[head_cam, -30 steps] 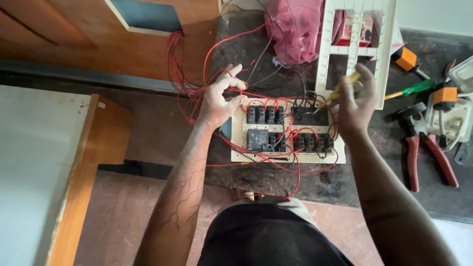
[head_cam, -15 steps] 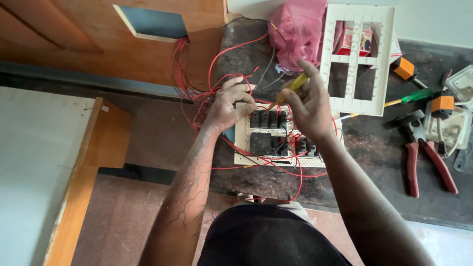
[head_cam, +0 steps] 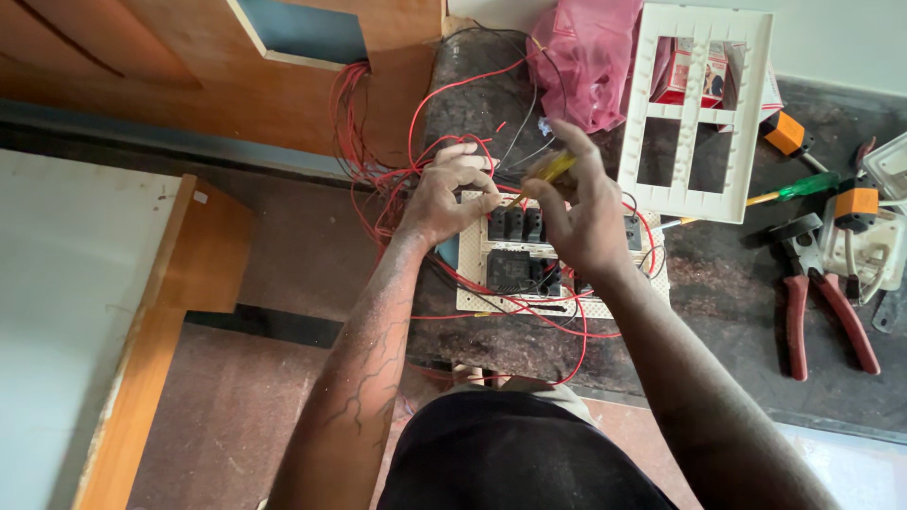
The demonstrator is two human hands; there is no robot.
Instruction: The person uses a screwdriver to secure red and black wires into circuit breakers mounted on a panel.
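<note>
Yellow screwdriver (head_cam: 548, 172) pinched in right hand (head_cam: 581, 212) | left hand (head_cam: 444, 198) curled on switch board (head_cam: 515, 269)

A dark speckled stone counter (head_cam: 756, 312) stood beside wooden panelling (head_cam: 189, 76). Below lay a reddish-brown floor (head_cam: 236, 416). A pale wall (head_cam: 831, 38) rose behind, in soft daylight.

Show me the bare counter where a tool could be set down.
Bare dark counter lies between the switch board and the red pliers, below the white frame. Crowded: red wires by the left hand; tools far right.
</note>
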